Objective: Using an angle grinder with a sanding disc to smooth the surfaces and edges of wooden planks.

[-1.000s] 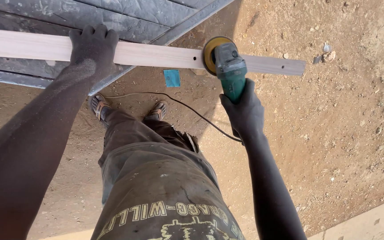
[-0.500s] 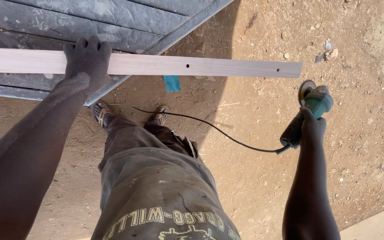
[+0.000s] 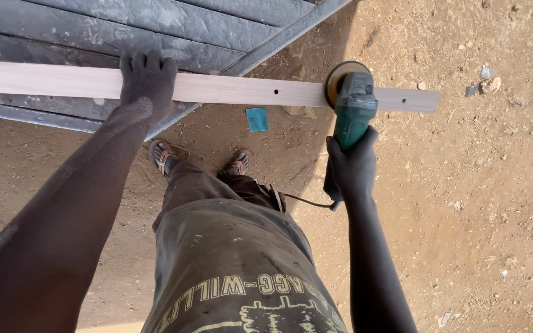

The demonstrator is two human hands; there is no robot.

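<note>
Sawdust-grey fingers of the left hand [image 3: 148, 80] press flat over a long pale wooden strip [image 3: 229, 89], pinning it across a dark metal frame [image 3: 155, 21] that lies on the dirt ground [image 3: 482, 185]. Further along, the right hand [image 3: 351, 165] is wrapped tight around the body of a green angle grinder [image 3: 351, 108], whose disc sits on the strip near the end that overhangs the frame, its black cord [image 3: 306, 200] trailing back toward the person's sandalled feet. Just below the strip a small blue square [image 3: 256, 119] lies on the ground.

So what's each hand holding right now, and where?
Right hand grips the green angle grinder by its body. Left hand presses on the pale wooden strip.
</note>
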